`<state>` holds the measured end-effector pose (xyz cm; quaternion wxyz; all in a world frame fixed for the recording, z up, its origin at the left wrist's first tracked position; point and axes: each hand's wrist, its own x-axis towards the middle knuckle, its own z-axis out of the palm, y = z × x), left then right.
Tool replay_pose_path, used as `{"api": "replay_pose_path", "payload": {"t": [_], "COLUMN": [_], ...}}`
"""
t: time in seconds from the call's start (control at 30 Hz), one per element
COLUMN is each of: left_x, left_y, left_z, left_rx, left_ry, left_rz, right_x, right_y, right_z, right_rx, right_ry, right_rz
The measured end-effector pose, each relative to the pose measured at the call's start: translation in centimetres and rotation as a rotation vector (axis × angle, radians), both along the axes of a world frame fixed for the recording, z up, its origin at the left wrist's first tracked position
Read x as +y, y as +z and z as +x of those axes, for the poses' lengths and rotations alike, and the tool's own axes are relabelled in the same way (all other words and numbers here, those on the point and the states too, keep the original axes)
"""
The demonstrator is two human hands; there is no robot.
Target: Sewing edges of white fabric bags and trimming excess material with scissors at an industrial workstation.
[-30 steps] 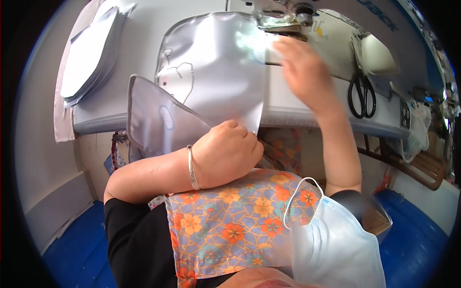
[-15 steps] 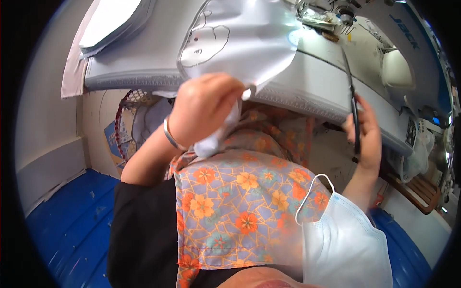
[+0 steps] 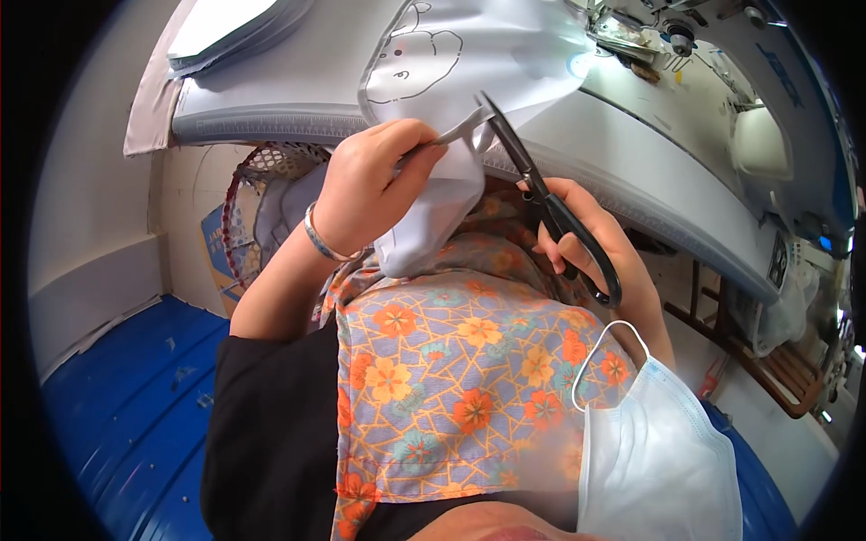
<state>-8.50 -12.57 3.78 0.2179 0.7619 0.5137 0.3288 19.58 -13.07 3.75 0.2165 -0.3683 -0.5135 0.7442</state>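
My left hand (image 3: 383, 171) pinches a narrow grey strip (image 3: 460, 129) that runs to the edge of a white sheet of material. A line-drawn cartoon face marks this white sheet (image 3: 505, 63), which lies on the sewing table and hangs over its front edge toward my lap. In my right hand (image 3: 591, 239) are black-handled scissors (image 3: 541, 194), fingers through and around the handles. Their blade tips point up and to the left, at the far end of the strip; whether they touch it I cannot tell for sure.
A sewing machine (image 3: 758, 81) stands at the right, its lit needle area above the table. Stacked white pieces (image 3: 225, 36) lie at the back left. Under the table edge is a mesh basket (image 3: 236, 216) with cloth. A floral apron (image 3: 451, 388) covers my lap.
My right hand has brought the scissors left, from the table's right side to the strip. My left hand has shifted slightly, and the grey strip now shows stretched from its fingers.
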Motion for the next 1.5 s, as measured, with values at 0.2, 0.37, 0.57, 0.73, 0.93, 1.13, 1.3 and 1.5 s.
{"api": "replay_pose_path", "payload": {"t": [0.2, 0.37, 0.57, 0.73, 0.93, 1.13, 1.3, 1.5], "left_x": [-2.4, -5.6, -4.9, -7.4, -3.6, 1.7, 1.0, 1.5], "left_y": [-0.5, 1.8, -8.6, -20.3, -4.0, -1.4, -3.7, -2.7], "left_z": [-4.8, -19.8, -27.2, -25.0, -5.6, 6.4, 9.3, 9.3], "left_rx": [-0.025, -0.023, 0.693, 0.953, 0.388, 0.317, 0.367, 0.337], "left_ry": [0.025, 0.342, 0.198, 0.182, -0.251, -0.303, -0.324, -0.288], "left_rz": [-0.053, -0.518, -0.653, -0.508, -0.033, 0.313, 0.445, 0.427], "right_x": [-0.4, -0.7, 1.8, 3.7, 5.6, 11.6, 14.0, 13.3], "right_y": [1.0, 0.1, -0.8, -1.6, -0.8, -1.1, -3.7, -3.4], "right_z": [0.5, 7.1, 15.0, 18.0, 15.0, 4.1, 2.3, 2.0], "right_rx": [-0.164, -0.302, -1.054, -1.387, -1.262, -0.774, -0.718, -0.759], "right_ry": [-0.053, -0.386, -0.644, -0.672, -0.613, -0.311, -0.31, -0.297], "right_rz": [0.032, 0.253, 0.632, 0.727, 1.049, 1.353, 1.505, 1.57]}}
